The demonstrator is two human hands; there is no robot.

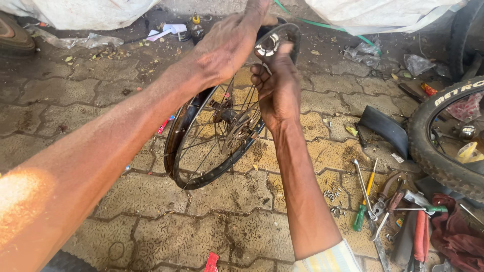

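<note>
Head view, only one cam: both hands up on the top of a bare bicycle wheel (212, 136), black rim w/ spokes and hub, no tyre on it, standing roughly upright on the paving stones (75, 85). Left hand (227, 43) is curled over the rim's top edge from the far side, fingers closed on the rim, steadying it. Right hand (277, 88) sits just below and beside the left, fingers folded tight round a small shiny round tool (267, 46), prob. a spoke key, pressed at the rim. Step in hand, as I judge it: working a spoke nipple at the top of the rim, i.e. truing or tensioning. Next move would call for a small twist of the right wrist while the left keeps the rim from turning, then rotating the wheel to bring the next spoke under the hands. Well to the right of the right hand, on the ground: a green-handled screwdriver (361, 214), pliers (385, 199), a strip of black rubber (383, 128), a knobby tyre (433, 136) on another wheel, a red rag (459, 236). Hard to tell: exact kind of tool, since fingers cover most of it; whether it's actually seated on a nipple; left fingertips hidden behind the rim. Tyre and rag are cut off by the frame edge.
</note>
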